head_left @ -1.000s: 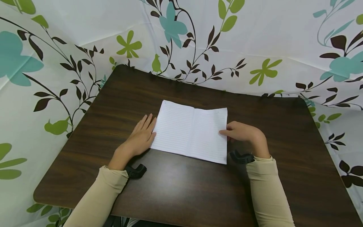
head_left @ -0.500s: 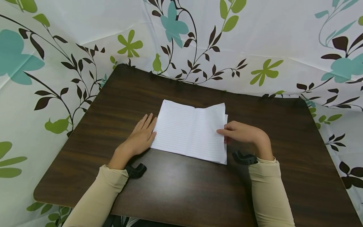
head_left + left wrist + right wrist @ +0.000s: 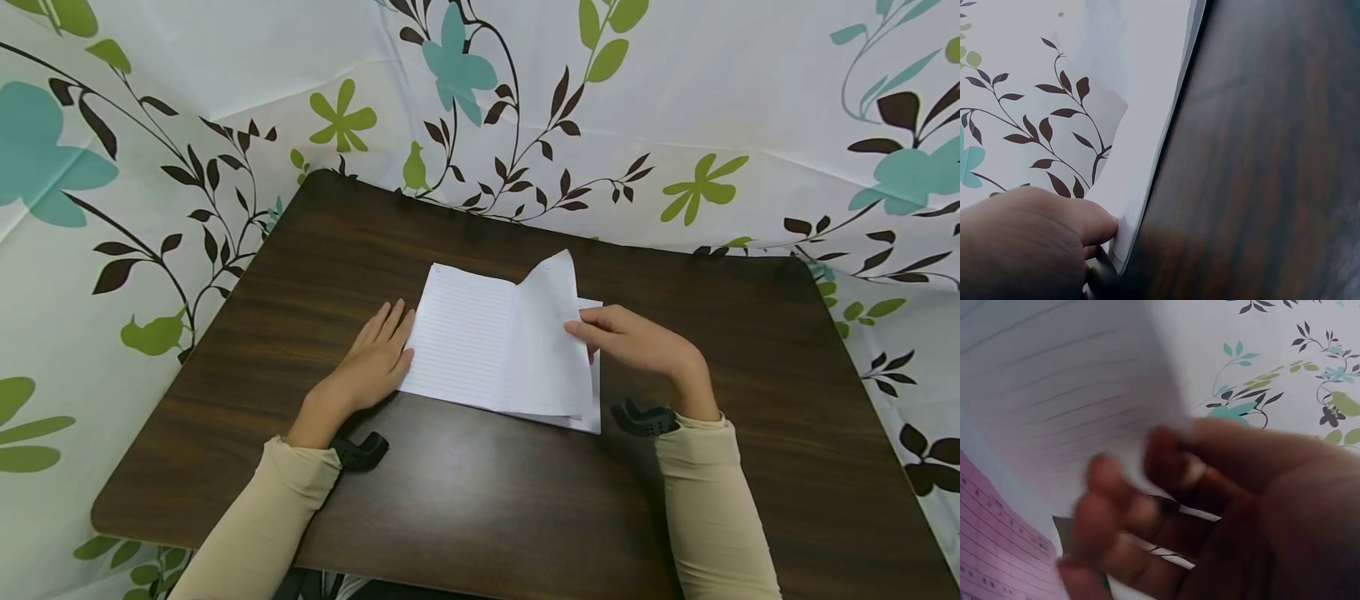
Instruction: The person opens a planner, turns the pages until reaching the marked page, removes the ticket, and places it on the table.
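An open notebook (image 3: pixel 461 342) with lined white pages lies on the dark wood table (image 3: pixel 450 483). My left hand (image 3: pixel 367 362) rests at its left edge, fingers straight. In the left wrist view, the thumb of my left hand (image 3: pixel 1035 231) touches the notebook's edge near a corner. At the right side, my right hand (image 3: pixel 641 340) pinches the outer edge of a page (image 3: pixel 551 333), which bends up and curls toward the middle. The right wrist view shows the lined underside of that page (image 3: pixel 1066 375), with a pink printed sheet (image 3: pixel 997 531) beneath.
A floral cloth (image 3: pixel 660 100) hangs behind the table and along its sides. Dark wrist devices (image 3: pixel 360 452) sit on both wrists, below beige sleeves (image 3: pixel 708 508).
My right hand has drawn the page's right edge up and leftward, so its top corner now rises and more of what lies beneath shows. My left hand has stayed put.
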`<state>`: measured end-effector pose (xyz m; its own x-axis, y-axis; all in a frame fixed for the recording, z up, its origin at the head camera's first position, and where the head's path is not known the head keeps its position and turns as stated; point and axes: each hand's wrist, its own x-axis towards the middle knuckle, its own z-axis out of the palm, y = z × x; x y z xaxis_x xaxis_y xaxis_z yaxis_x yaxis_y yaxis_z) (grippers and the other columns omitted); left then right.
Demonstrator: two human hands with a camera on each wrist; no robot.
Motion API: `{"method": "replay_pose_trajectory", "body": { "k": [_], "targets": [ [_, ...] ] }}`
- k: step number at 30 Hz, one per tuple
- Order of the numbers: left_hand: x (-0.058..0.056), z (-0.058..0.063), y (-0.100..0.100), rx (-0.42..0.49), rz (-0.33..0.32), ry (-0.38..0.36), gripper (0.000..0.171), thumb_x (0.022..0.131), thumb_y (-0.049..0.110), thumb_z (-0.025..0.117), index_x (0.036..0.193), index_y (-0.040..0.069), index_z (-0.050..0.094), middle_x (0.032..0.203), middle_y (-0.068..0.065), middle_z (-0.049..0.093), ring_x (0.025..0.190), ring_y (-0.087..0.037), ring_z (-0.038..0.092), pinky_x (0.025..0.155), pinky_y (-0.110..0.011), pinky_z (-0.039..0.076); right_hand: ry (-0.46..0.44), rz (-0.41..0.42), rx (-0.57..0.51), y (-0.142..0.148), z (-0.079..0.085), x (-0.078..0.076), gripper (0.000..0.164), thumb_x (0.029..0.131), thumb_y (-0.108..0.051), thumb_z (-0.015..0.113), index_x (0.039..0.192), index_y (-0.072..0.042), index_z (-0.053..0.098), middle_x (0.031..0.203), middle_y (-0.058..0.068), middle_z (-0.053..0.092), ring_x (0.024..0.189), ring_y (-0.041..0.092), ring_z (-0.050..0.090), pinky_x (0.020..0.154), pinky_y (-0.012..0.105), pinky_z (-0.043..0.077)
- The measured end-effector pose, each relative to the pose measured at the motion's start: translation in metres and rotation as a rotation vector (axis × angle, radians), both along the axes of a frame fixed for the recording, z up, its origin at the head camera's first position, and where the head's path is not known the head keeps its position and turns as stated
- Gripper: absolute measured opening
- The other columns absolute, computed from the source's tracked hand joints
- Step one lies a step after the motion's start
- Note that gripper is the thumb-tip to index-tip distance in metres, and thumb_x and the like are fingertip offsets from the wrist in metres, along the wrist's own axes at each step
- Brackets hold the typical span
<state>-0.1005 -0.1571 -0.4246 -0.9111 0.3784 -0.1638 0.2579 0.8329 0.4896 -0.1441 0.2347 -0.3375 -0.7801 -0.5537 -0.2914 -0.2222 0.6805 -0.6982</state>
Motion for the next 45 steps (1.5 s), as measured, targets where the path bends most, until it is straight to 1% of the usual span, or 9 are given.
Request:
{"method": "replay_pose_trajectory", "body": {
  "k": [5, 10, 13, 15, 19, 24, 29, 35, 45],
  "targets": [
    [0.0, -0.001, 0.0, 0.001, 0.0, 0.002, 0.065, 0.113, 0.027, 0.034, 0.167, 0.002, 0.008, 0.176, -0.018, -0.003, 0.164, -0.039, -0.007, 0.132, -0.058, 0.0, 0.053, -0.019, -0.144, -0.004, -0.005, -0.003, 0.039, 0.111, -0.031, 0.051, 0.085, -0.002, 0.055, 0.077, 0.003, 0.043, 0.08, 0.029, 0.05, 0.07, 0.033, 0.043],
    [0.0, -0.001, -0.001, 0.0, 0.0, 0.006, 0.066, 0.112, 0.027, 0.035, 0.167, 0.002, 0.009, 0.176, -0.019, -0.003, 0.164, -0.039, -0.007, 0.132, -0.058, 0.001, 0.005, -0.073, -0.258, -0.014, -0.01, -0.003, 0.037, 0.11, -0.034, 0.052, 0.087, -0.005, 0.056, 0.082, 0.007, 0.046, 0.09, 0.032, 0.053, 0.079, 0.039, 0.047],
    [0.0, -0.001, -0.001, 0.001, -0.003, 0.011, 0.066, 0.112, 0.027, 0.035, 0.167, 0.001, 0.009, 0.176, -0.019, -0.003, 0.164, -0.039, -0.007, 0.132, -0.058, 0.001, 0.008, -0.132, -0.303, -0.024, -0.01, -0.001, 0.04, 0.11, -0.035, 0.052, 0.086, -0.004, 0.055, 0.083, 0.011, 0.047, 0.091, 0.029, 0.054, 0.082, 0.043, 0.048],
    [0.0, 0.0, -0.001, 0.001, -0.005, 0.012, 0.066, 0.112, 0.026, 0.035, 0.167, 0.001, 0.009, 0.176, -0.019, -0.003, 0.164, -0.04, -0.007, 0.132, -0.057, 0.001, 0.042, -0.165, -0.327, -0.032, -0.01, 0.002, 0.041, 0.11, -0.033, 0.053, 0.082, -0.002, 0.054, 0.08, 0.012, 0.05, 0.086, 0.026, 0.054, 0.079, 0.042, 0.049],
    [0.0, -0.001, -0.001, -0.001, -0.009, 0.012, 0.066, 0.112, 0.026, 0.035, 0.167, 0.001, 0.009, 0.176, -0.019, -0.003, 0.164, -0.04, -0.007, 0.132, -0.058, 0.001, 0.107, -0.208, -0.369, -0.052, -0.011, 0.008, 0.042, 0.11, -0.027, 0.052, 0.078, 0.0, 0.053, 0.073, 0.01, 0.055, 0.075, 0.021, 0.055, 0.069, 0.034, 0.048],
    [-0.001, -0.002, -0.001, 0.002, -0.008, 0.012, 0.066, 0.112, 0.026, 0.035, 0.167, 0.001, 0.009, 0.176, -0.019, -0.003, 0.164, -0.04, -0.007, 0.132, -0.058, 0.0, 0.106, -0.228, -0.422, -0.074, -0.014, 0.01, 0.042, 0.11, -0.027, 0.052, 0.078, 0.001, 0.05, 0.071, 0.01, 0.054, 0.071, 0.021, 0.051, 0.067, 0.032, 0.043],
    [-0.001, -0.004, -0.002, -0.001, -0.011, 0.015, 0.066, 0.112, 0.027, 0.035, 0.167, 0.002, 0.008, 0.176, -0.018, -0.004, 0.164, -0.039, -0.008, 0.132, -0.057, 0.0, 0.106, -0.2, -0.408, -0.09, -0.021, 0.006, 0.042, 0.11, -0.029, 0.052, 0.076, -0.004, 0.052, 0.07, 0.009, 0.055, 0.072, 0.03, 0.051, 0.064, 0.029, 0.039],
    [-0.001, -0.004, -0.004, 0.005, -0.015, 0.024, 0.066, 0.112, 0.027, 0.034, 0.167, 0.002, 0.008, 0.176, -0.019, -0.003, 0.164, -0.039, -0.008, 0.132, -0.057, 0.0, 0.125, -0.157, -0.352, -0.108, -0.027, 0.002, 0.046, 0.11, -0.035, 0.051, 0.074, -0.007, 0.056, 0.071, 0.007, 0.058, 0.072, 0.02, 0.052, 0.066, 0.027, 0.039],
    [-0.001, -0.005, -0.002, -0.002, -0.015, 0.036, 0.065, 0.112, 0.028, 0.034, 0.167, 0.002, 0.009, 0.176, -0.019, -0.002, 0.164, -0.039, -0.006, 0.132, -0.057, 0.001, 0.167, -0.135, -0.258, -0.144, -0.03, -0.004, 0.046, 0.109, -0.039, 0.053, 0.074, -0.01, 0.061, 0.072, 0.004, 0.064, 0.067, 0.016, 0.055, 0.062, 0.029, 0.043]
  ]
}}
